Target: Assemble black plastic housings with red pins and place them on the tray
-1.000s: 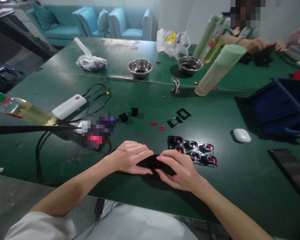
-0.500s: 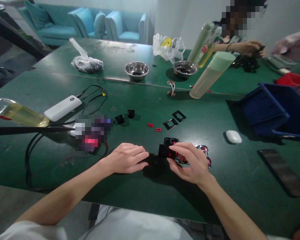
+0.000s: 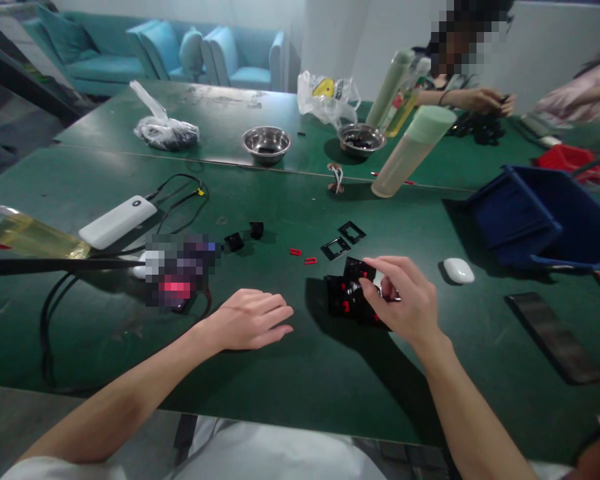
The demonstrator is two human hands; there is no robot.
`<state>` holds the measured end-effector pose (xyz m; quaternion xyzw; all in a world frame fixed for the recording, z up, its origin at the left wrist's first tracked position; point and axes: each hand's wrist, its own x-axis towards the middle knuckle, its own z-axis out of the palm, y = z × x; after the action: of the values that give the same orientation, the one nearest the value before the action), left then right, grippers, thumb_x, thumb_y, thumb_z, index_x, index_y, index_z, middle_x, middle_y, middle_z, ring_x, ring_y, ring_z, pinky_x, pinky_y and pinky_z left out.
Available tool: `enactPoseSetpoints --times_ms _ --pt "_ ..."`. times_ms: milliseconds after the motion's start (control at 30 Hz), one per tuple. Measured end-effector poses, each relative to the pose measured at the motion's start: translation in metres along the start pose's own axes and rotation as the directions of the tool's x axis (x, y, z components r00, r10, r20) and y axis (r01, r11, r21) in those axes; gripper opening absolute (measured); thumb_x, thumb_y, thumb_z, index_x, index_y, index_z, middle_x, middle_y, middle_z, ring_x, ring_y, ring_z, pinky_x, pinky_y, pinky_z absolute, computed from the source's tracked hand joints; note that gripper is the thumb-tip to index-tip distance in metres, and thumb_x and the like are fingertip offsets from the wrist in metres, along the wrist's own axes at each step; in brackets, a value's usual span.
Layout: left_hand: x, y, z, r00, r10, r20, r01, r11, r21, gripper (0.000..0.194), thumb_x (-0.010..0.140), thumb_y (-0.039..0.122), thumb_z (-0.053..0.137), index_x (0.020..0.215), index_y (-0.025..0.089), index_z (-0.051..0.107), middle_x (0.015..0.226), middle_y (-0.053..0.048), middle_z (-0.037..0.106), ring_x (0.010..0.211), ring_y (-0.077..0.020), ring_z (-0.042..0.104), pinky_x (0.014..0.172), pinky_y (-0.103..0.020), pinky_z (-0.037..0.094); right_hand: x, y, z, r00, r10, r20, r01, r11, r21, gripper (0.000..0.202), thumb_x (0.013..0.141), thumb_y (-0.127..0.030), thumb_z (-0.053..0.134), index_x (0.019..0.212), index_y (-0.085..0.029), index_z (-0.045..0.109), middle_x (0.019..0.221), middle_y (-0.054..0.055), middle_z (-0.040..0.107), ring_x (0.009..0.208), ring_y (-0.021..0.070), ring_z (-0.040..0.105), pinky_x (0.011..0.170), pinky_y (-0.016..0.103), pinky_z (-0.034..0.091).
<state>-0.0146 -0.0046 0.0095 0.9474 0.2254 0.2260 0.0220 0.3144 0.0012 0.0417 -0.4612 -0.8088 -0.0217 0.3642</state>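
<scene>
A small black piece [image 3: 359, 268] with a bit of red at its lower edge sits at the far left corner of a block of black-and-red pieces [image 3: 344, 301], overlapping it in view; whether the two touch cannot be told. The right hand [image 3: 409, 293] has it in a narrow grip, thumb and fingers pinched on its right side. The fingers hide much of the block. To the left, well apart from it, the left hand [image 3: 250, 320] lies low over the counter [image 3: 290, 387], its grip slack, the thumb slightly parted from the curled fingers. Just beyond the block are two red clips [image 3: 295, 252] and two square black frames [image 3: 325, 250], and farther left two black blocks [image 3: 234, 242] near each other. A white case [image 3: 459, 271] and a dark slab [image 3: 554, 339] lie to the right, before a blue bin [image 3: 545, 220]. Two metal bowls [image 3: 266, 143] stand toward the back, the right one near a tilted green-capped bottle [image 3: 414, 153]. At the far right, a co-worker's hands [image 3: 485, 101] are at dark items.
</scene>
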Motion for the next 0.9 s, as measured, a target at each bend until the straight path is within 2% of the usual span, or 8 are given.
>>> enactPoseSetpoints --times_ms 133,233,367,600,900 --pt "-0.001 0.000 0.000 1.000 -0.004 0.009 0.004 1.000 0.001 0.026 0.111 0.038 0.053 0.111 0.017 0.069 0.101 -0.004 0.076 0.078 -0.0148 0.072 0.070 -0.028 0.051 0.000 0.009 -0.004 0.997 0.077 0.027 -0.075 0.996 -0.045 0.025 0.102 -0.026 0.065 0.126 -0.021 0.069 0.115 0.008 0.072 0.056 0.0079 0.052 0.052 0.026 0.047" --pt "-0.001 -0.001 0.000 1.000 -0.003 0.015 0.003 1.000 0.001 0.026 0.111 0.038 0.053 0.111 0.017 0.069 0.102 -0.004 0.076 0.079 -0.0149 0.072 0.070 -0.029 0.051 0.000 0.014 -0.006 0.988 0.130 0.089 -0.124 0.990 -0.067 0.025 0.103 -0.029 0.062 0.125 -0.020 0.070 0.117 0.009 0.072 0.057 0.0096 0.053 0.056 0.029 0.050" --pt "0.000 -0.001 -0.001 1.000 -0.003 0.021 0.003 1.000 0.006 0.026 0.111 0.038 0.053 0.111 0.017 0.069 0.101 -0.004 0.076 0.078 -0.0146 0.072 0.070 -0.028 0.051 0.000 0.020 -0.005 0.964 0.200 0.175 -0.178 0.975 -0.134 0.026 0.102 -0.032 0.061 0.124 -0.020 0.071 0.119 0.009 0.073 0.059 0.0123 0.055 0.062 0.033 0.051" --pt "0.000 0.000 -0.001 0.999 -0.003 0.041 0.003 1.000 0.016 0.028 0.111 0.039 0.052 0.110 0.017 0.069 0.100 -0.004 0.075 0.078 -0.0149 0.071 0.069 -0.029 0.051 -0.001 0.026 -0.005 0.915 0.313 0.253 -0.267 0.943 -0.198 0.026 0.100 -0.033 0.061 0.121 -0.022 0.071 0.117 0.008 0.073 0.067 0.0169 0.061 0.066 0.035 0.049" --pt "-0.001 0.000 0.000 0.998 -0.008 0.064 0.007 1.000 0.027 0.028 0.111 0.039 0.053 0.111 0.017 0.070 0.101 -0.005 0.075 0.080 -0.0149 0.072 0.071 -0.027 0.051 -0.001 0.027 -0.004 0.906 0.341 0.250 -0.293 0.933 -0.211 0.027 0.098 -0.035 0.060 0.117 -0.021 0.072 0.108 0.009 0.074 0.074 0.0215 0.064 0.068 0.037 0.049"
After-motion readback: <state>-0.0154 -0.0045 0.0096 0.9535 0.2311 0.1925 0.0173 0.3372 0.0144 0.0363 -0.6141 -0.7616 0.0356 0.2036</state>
